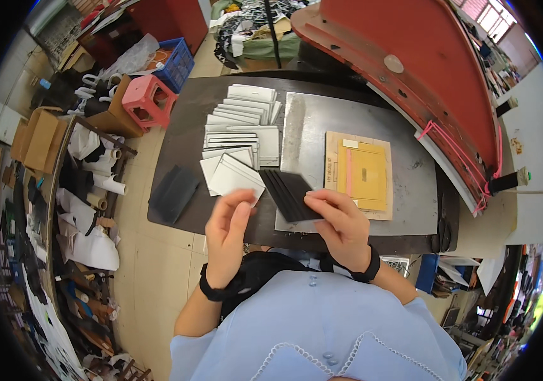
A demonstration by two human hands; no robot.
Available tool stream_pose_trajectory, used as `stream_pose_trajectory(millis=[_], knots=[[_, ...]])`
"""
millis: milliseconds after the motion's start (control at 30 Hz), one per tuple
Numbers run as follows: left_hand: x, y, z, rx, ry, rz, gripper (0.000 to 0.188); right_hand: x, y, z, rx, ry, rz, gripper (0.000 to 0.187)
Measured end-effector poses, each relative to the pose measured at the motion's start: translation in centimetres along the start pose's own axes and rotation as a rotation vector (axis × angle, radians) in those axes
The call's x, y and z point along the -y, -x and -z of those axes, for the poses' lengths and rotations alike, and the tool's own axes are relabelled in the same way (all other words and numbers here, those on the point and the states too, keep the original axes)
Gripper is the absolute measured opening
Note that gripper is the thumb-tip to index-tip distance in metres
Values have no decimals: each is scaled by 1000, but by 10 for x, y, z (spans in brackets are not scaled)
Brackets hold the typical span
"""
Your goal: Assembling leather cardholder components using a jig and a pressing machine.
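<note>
My right hand (346, 230) pinches a black stepped panel, like the card-slot piece of a wallet (289, 195), by its right edge between thumb and fingers. My left hand (227, 233) is held up with fingers loosely bent and thumb apart, and nothing shows in its grip. Just beyond its fingertips lies a white stepped panel (238, 174), on top of a spread of similar white, dark-edged pieces (243, 140). To the left, a dark flat sheet or stack (174, 194) rests on the table. A yellow template on a wooden board (365, 174) lies to the right.
The dark table (189, 120) carries a grey metal plate (309, 120) under the board. A large red machine arm (405, 57) overhangs at the right. Beyond the left edge stand a pink stool (149, 100), a blue crate (176, 65) and shelves of rolled material (96, 190).
</note>
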State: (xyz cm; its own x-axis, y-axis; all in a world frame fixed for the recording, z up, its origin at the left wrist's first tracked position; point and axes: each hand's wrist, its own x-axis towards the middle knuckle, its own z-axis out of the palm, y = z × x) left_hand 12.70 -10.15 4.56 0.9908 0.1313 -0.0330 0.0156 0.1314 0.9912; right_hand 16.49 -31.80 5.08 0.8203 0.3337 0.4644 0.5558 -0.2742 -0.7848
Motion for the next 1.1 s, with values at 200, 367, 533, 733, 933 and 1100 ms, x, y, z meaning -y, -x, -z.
stream_pose_trajectory(millis=[200,367,533,733,933,1100], knots=[[-5,2,-25,204,238,151,37,-1,16,3,246,162,231,46],[-21,-21,-17,613,-36,397,32,-10,25,33,-193,-211,-222,26],[-24,-25,-50,627,-108,429,35,-20,34,40,13,-632,-576,26],[5,-27,-62,213,167,333,27,-38,45,51,-198,-724,-648,18],[11,-22,-75,113,172,304,27,-46,45,55,-214,-828,-742,18],[17,-16,-66,119,232,318,26,-53,43,52,-207,-848,-768,18]])
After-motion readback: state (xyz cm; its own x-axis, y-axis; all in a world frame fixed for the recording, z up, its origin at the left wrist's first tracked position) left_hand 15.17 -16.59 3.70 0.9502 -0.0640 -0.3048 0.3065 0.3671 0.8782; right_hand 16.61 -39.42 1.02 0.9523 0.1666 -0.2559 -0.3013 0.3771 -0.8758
